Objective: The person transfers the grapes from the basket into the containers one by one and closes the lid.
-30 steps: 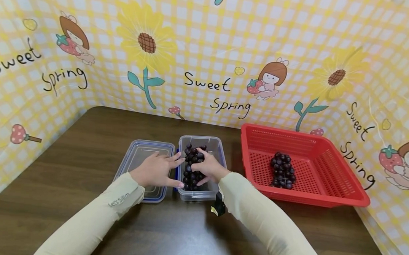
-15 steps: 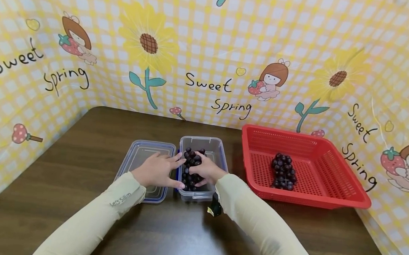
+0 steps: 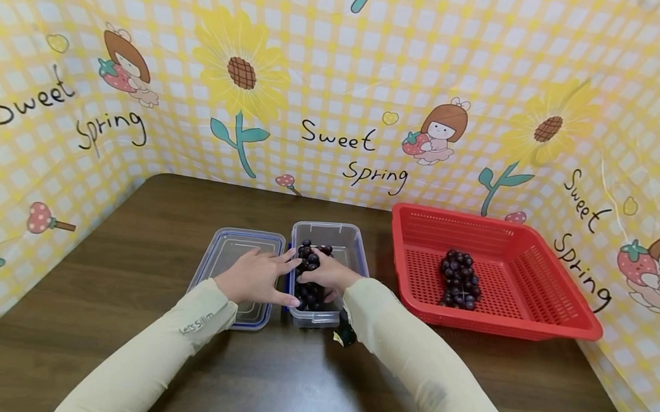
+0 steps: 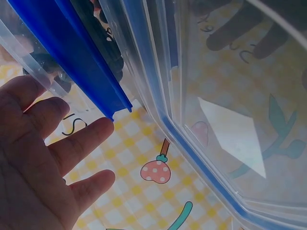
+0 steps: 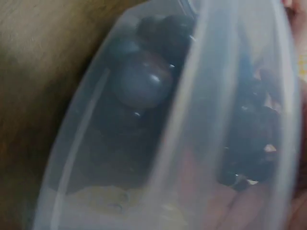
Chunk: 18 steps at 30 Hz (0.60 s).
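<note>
A clear plastic food container [image 3: 353,236] with a blue side flap [image 4: 72,52] stands mid-table, holding a bunch of dark grapes [image 3: 308,302] along its left side. My right hand [image 3: 329,275] reaches into it with thumb and fingers round the bunch, partly covering it; the right wrist view shows grapes [image 5: 141,80] through the cloudy wall, somewhat blurred. With fingers spread and fairly straight, my left hand [image 3: 254,277] is at the container's left rim. Below that hand lies the clear lid [image 3: 220,250] with its blue seal. One left fingertip is right at the flap's end.
To the right stands a red perforated basket [image 3: 505,238] with another bunch of dark grapes [image 3: 459,279] inside. A small black item [image 3: 346,334] shows under the right wrist. Yellow checked cloth [image 3: 335,77] rises behind the brown wooden table [image 3: 111,282].
My right hand has shifted slightly left and deeper over the grapes in the container. The left hand keeps its place at the rim. The head view has moved a little.
</note>
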Tool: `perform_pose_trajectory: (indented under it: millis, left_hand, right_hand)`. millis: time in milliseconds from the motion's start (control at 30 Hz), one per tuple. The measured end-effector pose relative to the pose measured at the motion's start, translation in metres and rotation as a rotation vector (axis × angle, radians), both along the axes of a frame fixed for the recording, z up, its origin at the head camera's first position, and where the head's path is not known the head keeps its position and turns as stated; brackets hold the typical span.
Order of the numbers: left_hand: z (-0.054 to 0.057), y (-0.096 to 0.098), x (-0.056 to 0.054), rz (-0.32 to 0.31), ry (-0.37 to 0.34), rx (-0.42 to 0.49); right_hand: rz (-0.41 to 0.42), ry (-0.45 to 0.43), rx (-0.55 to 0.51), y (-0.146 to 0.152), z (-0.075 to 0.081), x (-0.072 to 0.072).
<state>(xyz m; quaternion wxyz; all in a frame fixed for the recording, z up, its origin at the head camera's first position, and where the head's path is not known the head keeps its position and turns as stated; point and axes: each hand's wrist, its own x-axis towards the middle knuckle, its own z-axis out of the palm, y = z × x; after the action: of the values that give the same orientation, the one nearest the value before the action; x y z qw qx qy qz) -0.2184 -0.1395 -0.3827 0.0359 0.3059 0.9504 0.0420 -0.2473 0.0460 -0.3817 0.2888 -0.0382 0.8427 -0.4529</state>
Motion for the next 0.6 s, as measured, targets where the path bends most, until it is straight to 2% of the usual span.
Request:
perform_pose_trajectory:
  millis: [200, 367, 600]
  left_hand:
    - [0.001, 0.000, -0.001, -0.006, -0.004, -0.003]
    - [0.003, 0.000, -0.001, -0.005, -0.015, -0.010]
    - [0.006, -0.001, 0.001, -0.007, -0.027, -0.020]
  right_hand:
    - [0.051, -0.010, 0.062, 0.006, 0.013, -0.006]
    - [0.107, -0.001, 0.130, 0.016, 0.032, -0.010]
    - [0.174, 0.056, 0.086, 0.048, 0.067, -0.019]
